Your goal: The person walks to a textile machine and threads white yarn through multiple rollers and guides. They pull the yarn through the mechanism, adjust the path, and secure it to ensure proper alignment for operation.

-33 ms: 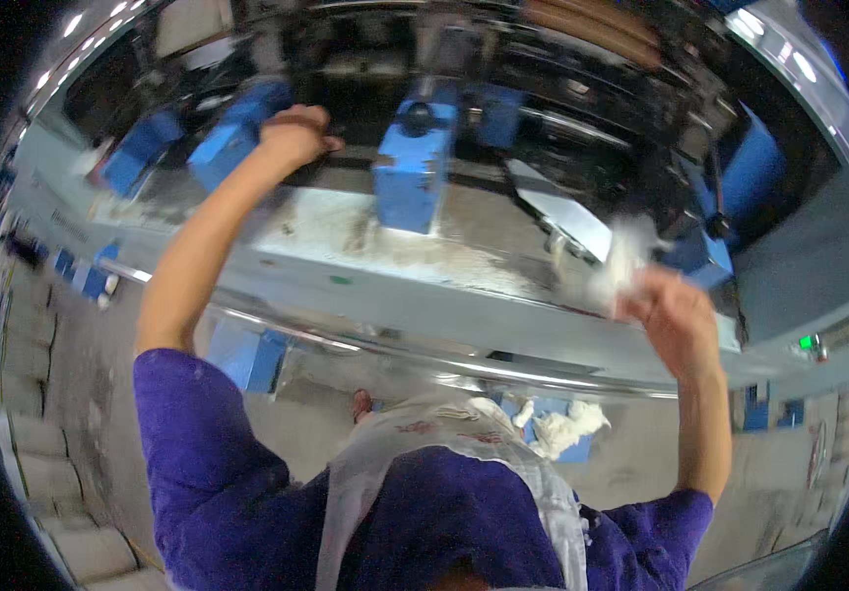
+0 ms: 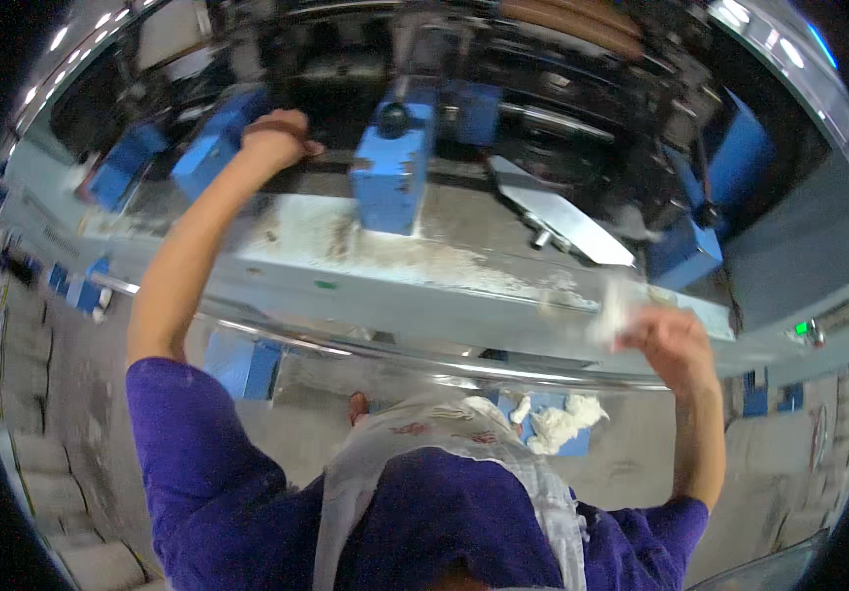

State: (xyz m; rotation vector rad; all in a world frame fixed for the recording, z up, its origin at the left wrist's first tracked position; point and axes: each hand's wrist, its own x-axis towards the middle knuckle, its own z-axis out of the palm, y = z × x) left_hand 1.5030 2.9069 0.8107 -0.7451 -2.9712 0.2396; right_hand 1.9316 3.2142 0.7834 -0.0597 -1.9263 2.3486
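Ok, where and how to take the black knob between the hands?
Probably around its rounded sides, from above on the person's side: the black knob looks ball-like and protrudes near the upper end of the blue block, nothing covering it.

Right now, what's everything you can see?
Metal machine: one, pale grey front, across the middle
Boxy metal blocks: at least five, blue, along the machine
Flat metal plate: one, silvery, right of centre
Round metal rail: one, silver, fronting machine
Soft crumpled clumps: at least two, white, below the rail
Small light: one, green, far right
Apron: one, whitish, lower centre
Shirt: one, purple, lower centre
Left hand: one, bare, at the machine
Right hand: one, bare, holding blurred white wisp
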